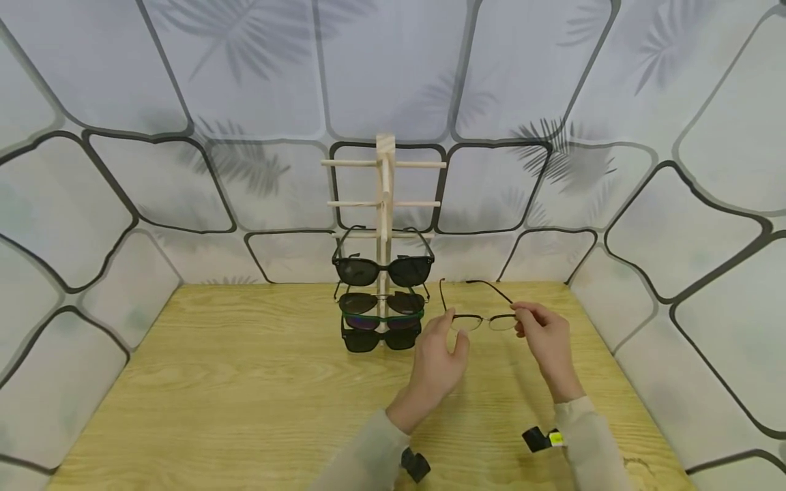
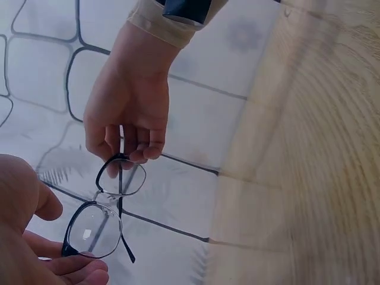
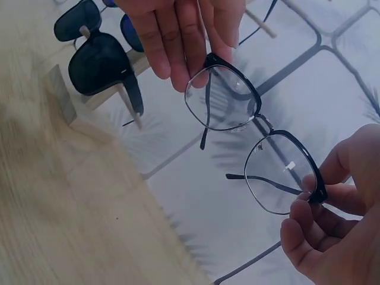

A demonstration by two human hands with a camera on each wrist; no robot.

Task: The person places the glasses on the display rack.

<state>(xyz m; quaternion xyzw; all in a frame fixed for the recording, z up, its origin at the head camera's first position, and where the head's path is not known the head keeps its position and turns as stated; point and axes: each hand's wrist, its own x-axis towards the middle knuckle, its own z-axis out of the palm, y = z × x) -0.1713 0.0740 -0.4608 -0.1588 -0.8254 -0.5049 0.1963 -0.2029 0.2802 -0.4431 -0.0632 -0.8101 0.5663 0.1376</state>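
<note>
A pair of clear eyeglasses with dark upper rims and thin metal lower rims is held above the table, temples unfolded toward the back wall. My left hand holds its left corner; the left wrist view shows fingers at that corner. At the other corner, my right hand pinches the frame by the hinge, with thumb and fingers around it in the right wrist view. Left of the hands stands a wooden eyewear rack. Black sunglasses hang on it above several other dark pairs.
The wood-grain table runs back to a wall patterned with dark outlines and leaf shadows. The rack's upper pegs carry no eyewear. Dark wrist devices sit by both sleeves.
</note>
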